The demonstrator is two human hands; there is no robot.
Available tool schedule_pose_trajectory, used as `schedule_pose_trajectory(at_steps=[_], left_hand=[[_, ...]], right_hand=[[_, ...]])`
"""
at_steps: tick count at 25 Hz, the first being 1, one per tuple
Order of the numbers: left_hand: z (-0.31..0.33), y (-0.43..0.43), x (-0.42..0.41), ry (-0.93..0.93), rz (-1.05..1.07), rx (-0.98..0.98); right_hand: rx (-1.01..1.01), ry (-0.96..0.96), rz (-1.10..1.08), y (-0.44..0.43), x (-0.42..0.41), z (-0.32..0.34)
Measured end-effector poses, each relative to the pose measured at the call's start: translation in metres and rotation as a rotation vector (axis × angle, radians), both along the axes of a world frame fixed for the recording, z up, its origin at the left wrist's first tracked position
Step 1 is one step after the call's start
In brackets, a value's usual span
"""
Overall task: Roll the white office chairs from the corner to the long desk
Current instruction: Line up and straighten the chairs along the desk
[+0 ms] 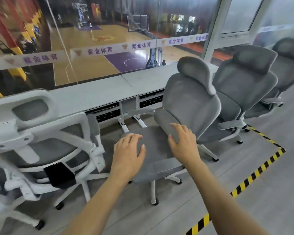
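A grey mesh office chair [190, 99] with a white wheeled base stands side-on in front of the long white desk [95, 95]. My left hand [127, 150] hovers over its seat with fingers loosely curled, holding nothing. Over the lower backrest, my right hand [183, 141] is spread with relaxed fingers; whether it touches the mesh I cannot tell. Another chair [41, 143] with a white frame stands at the left, its back toward me, close to the desk.
Two more grey chairs [244, 85] [288, 68] stand at the right along the desk. Yellow-black hazard tape [255, 173] marks the floor at the right. A glass wall [100, 48] behind the desk overlooks a basketball court.
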State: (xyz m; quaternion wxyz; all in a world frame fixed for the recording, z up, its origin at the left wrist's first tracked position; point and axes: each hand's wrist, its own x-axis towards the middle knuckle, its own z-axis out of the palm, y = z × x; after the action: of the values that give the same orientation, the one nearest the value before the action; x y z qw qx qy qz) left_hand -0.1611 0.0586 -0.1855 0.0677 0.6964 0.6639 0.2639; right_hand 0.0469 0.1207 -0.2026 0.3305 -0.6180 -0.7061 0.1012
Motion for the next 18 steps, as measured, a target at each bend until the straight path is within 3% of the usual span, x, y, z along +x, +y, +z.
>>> schedule_pose_trajectory(at_steps=[8, 18], left_hand=[[-0.008, 0.063, 0.168, -0.026, -0.106, -0.024], [-0.029, 0.216, 0.304, -0.102, -0.147, -0.062]], right_hand=[[-0.056, 0.015, -0.101, 0.041, 0.170, -0.007], [-0.087, -0.011, -0.167, 0.177, 0.301, -0.012]])
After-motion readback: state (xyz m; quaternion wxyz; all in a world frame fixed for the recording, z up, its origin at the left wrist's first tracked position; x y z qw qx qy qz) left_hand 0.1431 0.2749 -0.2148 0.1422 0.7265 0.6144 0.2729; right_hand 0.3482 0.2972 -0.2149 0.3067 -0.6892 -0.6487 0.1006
